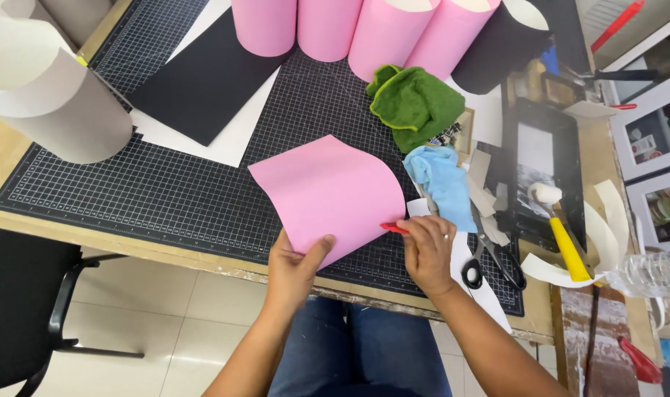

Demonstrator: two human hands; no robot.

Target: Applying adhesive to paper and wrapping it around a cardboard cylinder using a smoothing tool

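Note:
A curled pink paper sheet [327,187] lies on the black gridded cutting mat [166,198]. My left hand [294,268] pinches the sheet's near corner, thumb on top. My right hand [427,246] rests at the sheet's right edge, fingers closed on a small red tool [392,228] whose tip touches the paper. What kind of tool it is cannot be told.
Several pink paper rolls [364,29] stand at the back, a grey roll [63,110] at left. Black sheet [202,73], green cloth [416,103], blue cloth [441,180], scissors [489,261], a yellow-handled roller [563,228] on a black tray [570,147]. A black chair [26,309] is below left.

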